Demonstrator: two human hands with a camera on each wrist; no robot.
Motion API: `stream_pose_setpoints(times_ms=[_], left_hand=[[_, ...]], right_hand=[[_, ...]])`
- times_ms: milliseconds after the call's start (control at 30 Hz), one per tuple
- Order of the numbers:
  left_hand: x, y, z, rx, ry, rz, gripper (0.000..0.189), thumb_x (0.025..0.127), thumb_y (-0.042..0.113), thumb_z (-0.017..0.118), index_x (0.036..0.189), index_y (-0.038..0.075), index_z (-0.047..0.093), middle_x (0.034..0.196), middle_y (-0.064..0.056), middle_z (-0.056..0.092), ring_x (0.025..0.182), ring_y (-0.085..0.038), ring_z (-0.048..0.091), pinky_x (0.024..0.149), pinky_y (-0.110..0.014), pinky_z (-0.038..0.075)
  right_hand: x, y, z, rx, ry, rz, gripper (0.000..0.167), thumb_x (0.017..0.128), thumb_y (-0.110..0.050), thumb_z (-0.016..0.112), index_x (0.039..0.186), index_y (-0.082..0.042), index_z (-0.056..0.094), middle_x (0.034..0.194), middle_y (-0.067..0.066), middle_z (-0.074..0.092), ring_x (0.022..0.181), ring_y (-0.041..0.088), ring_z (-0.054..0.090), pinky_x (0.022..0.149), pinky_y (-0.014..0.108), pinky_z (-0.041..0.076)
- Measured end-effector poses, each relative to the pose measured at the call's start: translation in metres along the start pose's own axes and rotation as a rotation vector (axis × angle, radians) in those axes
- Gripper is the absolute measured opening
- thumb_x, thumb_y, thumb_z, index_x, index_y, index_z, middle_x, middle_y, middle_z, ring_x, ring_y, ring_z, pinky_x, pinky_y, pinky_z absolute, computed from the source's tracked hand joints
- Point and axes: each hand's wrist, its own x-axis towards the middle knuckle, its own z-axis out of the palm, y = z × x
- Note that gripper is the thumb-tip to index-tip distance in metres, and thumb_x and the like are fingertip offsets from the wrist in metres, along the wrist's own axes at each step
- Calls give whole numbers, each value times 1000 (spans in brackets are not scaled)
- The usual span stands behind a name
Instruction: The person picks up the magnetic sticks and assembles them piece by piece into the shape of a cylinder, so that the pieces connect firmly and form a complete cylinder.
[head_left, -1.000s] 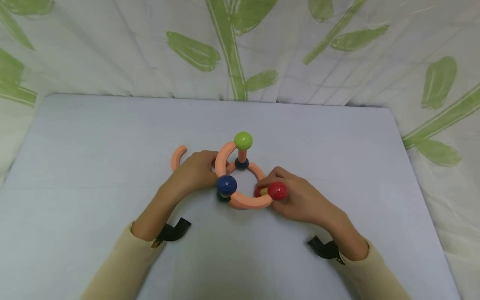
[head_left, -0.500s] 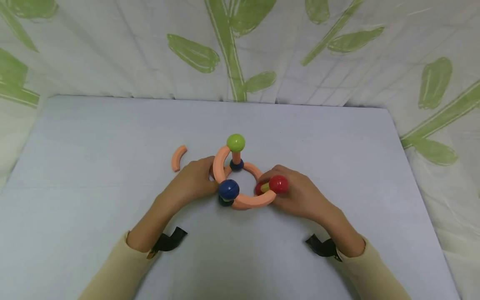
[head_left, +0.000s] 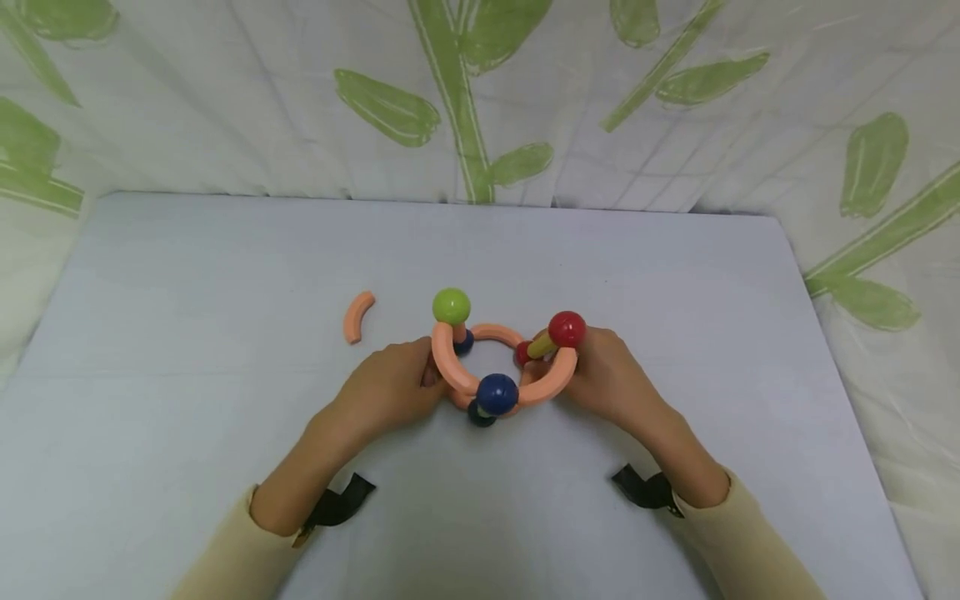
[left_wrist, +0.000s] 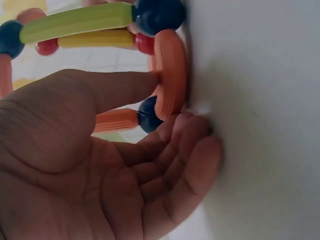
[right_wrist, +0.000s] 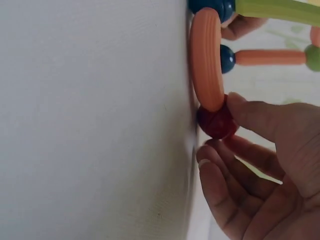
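A toy frame of magnetic sticks and balls stands on the table between my hands. Its lower ring joins curved orange sticks (left_wrist: 172, 75) with blue and red balls. Orange, green (left_wrist: 77, 22) and yellow (left_wrist: 95, 38) uprights carry a green ball (head_left: 452, 307), a blue ball (head_left: 497, 394) and a red ball (head_left: 567, 329). Curved orange sticks link green to blue and blue to red on top; between red and green is a gap. My left hand (head_left: 393, 383) pinches a lower curved stick, thumb on top. My right hand (head_left: 607, 367) pinches the lower red ball (right_wrist: 216, 122).
One loose curved orange stick (head_left: 358, 317) lies on the table beyond my left hand. The white table (head_left: 675, 275) ends at the back against a cloth with green leaf shapes (head_left: 390, 104). Black straps (head_left: 341, 500) stick out at both wrists.
The toy frame has turned counterclockwise as seen from above: green ball to the left, upper blue ball to the front, red ball toward the back. My left hand has come slightly nearer to me.
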Motion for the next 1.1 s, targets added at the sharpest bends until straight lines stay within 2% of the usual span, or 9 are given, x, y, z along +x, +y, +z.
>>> stream_pose_setpoints(times_ms=[233,367,500,600,800,1100], left_hand=[[-3,8,6,21,-44,-39,31,100,31,69,78,13,56,64,3,43,58,-14,42,56,-28,27],[-5,13,9,24,-52,-30,35,103,33,68,75,14,58,63,4,47,58,-13,43,56,-28,28],[-10,16,12,11,-73,-2,41,105,29,64,69,15,51,60,5,40,56,-10,37,55,-27,25],[-13,18,15,-1,-99,5,40,105,28,63,69,16,51,60,6,39,56,-9,36,55,-26,25],[-17,23,17,-49,-169,19,26,105,32,65,83,18,66,68,7,58,62,-9,51,59,-27,40],[-21,21,17,-64,-218,76,17,105,33,64,103,18,71,86,9,71,76,-5,61,71,-30,52]], right_hand=[[14,3,-1,35,-2,-26,25,89,-18,87,110,-11,75,102,3,81,89,16,73,80,30,59],[22,4,-3,85,-13,-35,24,90,-17,86,109,-10,75,97,4,80,84,16,71,75,27,58],[28,7,-4,146,-35,-34,23,92,-17,84,112,-11,74,99,4,79,89,17,72,78,28,58],[32,10,-4,182,-47,-40,24,93,-17,83,114,-11,75,104,4,79,95,18,73,83,31,59],[42,12,-1,240,-61,-95,25,94,-13,81,118,-10,74,112,6,79,101,21,74,90,38,61],[51,12,0,255,-110,-131,28,96,-15,80,122,-10,73,115,7,79,104,21,75,93,41,61]])
